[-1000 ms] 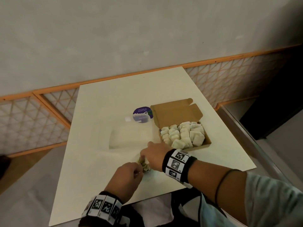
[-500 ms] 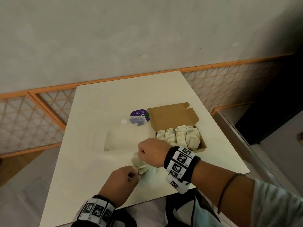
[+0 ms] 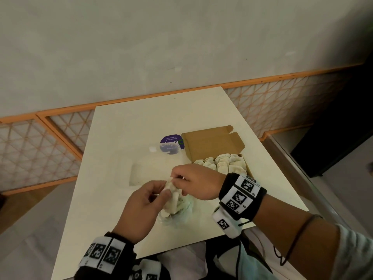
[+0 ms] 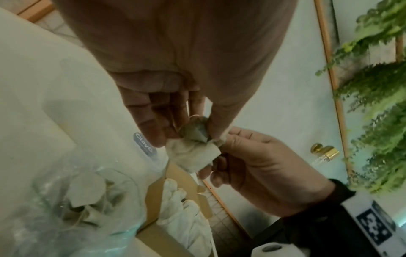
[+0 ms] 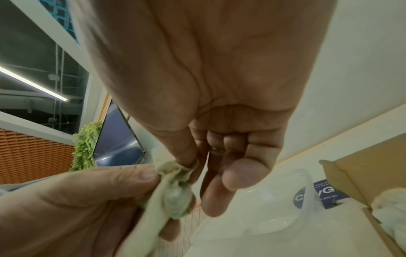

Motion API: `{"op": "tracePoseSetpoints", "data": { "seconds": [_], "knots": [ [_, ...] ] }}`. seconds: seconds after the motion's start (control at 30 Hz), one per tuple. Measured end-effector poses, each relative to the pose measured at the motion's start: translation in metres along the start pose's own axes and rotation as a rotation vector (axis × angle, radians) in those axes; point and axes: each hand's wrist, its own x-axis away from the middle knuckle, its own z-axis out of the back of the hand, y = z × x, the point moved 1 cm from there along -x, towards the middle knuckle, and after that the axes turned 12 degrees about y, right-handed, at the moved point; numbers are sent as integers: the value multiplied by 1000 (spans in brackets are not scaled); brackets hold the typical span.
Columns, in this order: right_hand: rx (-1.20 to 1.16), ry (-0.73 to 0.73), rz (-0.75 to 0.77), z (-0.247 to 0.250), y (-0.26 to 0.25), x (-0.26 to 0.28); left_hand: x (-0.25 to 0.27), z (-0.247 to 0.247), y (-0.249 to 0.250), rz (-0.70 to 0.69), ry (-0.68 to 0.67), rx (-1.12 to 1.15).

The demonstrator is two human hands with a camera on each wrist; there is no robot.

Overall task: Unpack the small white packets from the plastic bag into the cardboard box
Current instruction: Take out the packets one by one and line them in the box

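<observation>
Raised clear of the plastic bag (image 3: 177, 211), both left hand (image 3: 144, 207) and right hand (image 3: 196, 181) now pinch one packet (image 3: 171, 185), ready for the cardboard box (image 3: 214, 146) beyond the bag.

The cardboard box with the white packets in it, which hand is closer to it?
The right hand. It hovers just in front of the cardboard box, near its front left corner. The left hand is farther back toward the person. Both pinch one small white packet.
</observation>
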Motion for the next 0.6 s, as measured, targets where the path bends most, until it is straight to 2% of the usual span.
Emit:
{"op": "tracePoseSetpoints", "data": {
  "seconds": [0.13,0.6],
  "knots": [
    [-108,16,-61,-1,6,1,-4,1,-1,-23,62,-5],
    [-422,90,-327,-9,33,-2,-11,-2,-15,83,163,116]
  ]
}}
